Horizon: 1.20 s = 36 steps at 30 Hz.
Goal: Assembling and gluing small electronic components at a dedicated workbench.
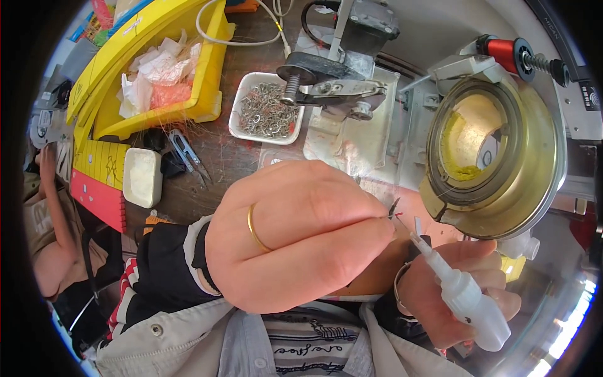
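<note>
On my head feed, the left hand is closed in a pinch on a small dark pointed piece, too fine for me to identify. The right hand, the nearer one, grips the white dropper bottle, which I place at four o'clock from the left hand. Long axis: nozzle toward eleven, base toward five. Nozzle ends near the pinched piece, on its five-o'clock side; contact I cannot tell

The left hand pinches thumb against forefinger, while the right hand holds its fingers curled.
</note>
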Each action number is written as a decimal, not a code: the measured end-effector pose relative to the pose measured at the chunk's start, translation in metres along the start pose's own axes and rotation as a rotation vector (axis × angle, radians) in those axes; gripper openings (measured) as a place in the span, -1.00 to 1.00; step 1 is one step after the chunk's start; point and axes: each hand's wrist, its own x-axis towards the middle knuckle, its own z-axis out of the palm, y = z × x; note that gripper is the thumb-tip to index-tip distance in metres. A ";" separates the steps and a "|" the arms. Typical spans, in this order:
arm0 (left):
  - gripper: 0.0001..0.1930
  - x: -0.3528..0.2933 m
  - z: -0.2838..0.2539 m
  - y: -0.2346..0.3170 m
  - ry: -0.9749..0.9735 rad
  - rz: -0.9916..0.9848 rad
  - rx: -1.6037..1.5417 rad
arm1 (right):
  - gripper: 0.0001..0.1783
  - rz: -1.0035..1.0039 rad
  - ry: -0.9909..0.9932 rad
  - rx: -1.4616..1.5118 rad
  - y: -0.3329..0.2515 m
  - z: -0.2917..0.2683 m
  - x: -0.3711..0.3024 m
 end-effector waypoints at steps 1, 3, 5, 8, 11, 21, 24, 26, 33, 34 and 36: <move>-0.61 0.000 0.000 0.000 -0.005 -0.005 -0.008 | -0.55 -0.005 0.014 -0.053 0.000 0.000 -0.001; -0.61 0.000 -0.001 0.001 -0.004 -0.008 -0.005 | -0.55 -0.012 0.017 0.011 0.002 0.001 -0.002; -0.61 0.001 -0.001 0.002 -0.002 -0.010 -0.005 | -0.55 -0.020 0.020 0.071 0.004 0.001 -0.002; -0.61 0.002 -0.001 0.003 0.001 -0.020 -0.003 | -0.56 -0.023 0.029 0.190 0.004 -0.001 -0.002; -0.61 0.002 -0.001 0.003 0.010 -0.030 -0.004 | -0.56 0.004 0.015 0.109 0.003 -0.001 -0.003; -0.61 0.003 -0.005 0.003 -0.029 -0.047 -0.001 | -0.56 0.002 0.023 0.070 0.003 0.003 0.001; -0.61 0.004 -0.006 0.004 -0.030 -0.055 0.006 | -0.57 0.002 -0.001 0.080 0.004 0.003 0.002; -0.62 0.004 -0.007 0.004 -0.035 -0.059 0.010 | -0.58 -0.008 -0.020 0.071 0.000 0.007 0.005; -0.67 0.015 -0.005 0.006 -0.086 -0.040 0.023 | -0.64 -0.017 -0.099 0.069 -0.001 -0.005 0.006; -0.68 0.017 -0.003 0.006 -0.085 -0.056 0.038 | -0.64 -0.006 -0.067 -0.030 -0.003 -0.002 0.005; -0.71 0.016 0.003 0.007 -0.071 -0.022 0.096 | -0.66 -0.047 0.024 -0.062 0.007 0.009 0.000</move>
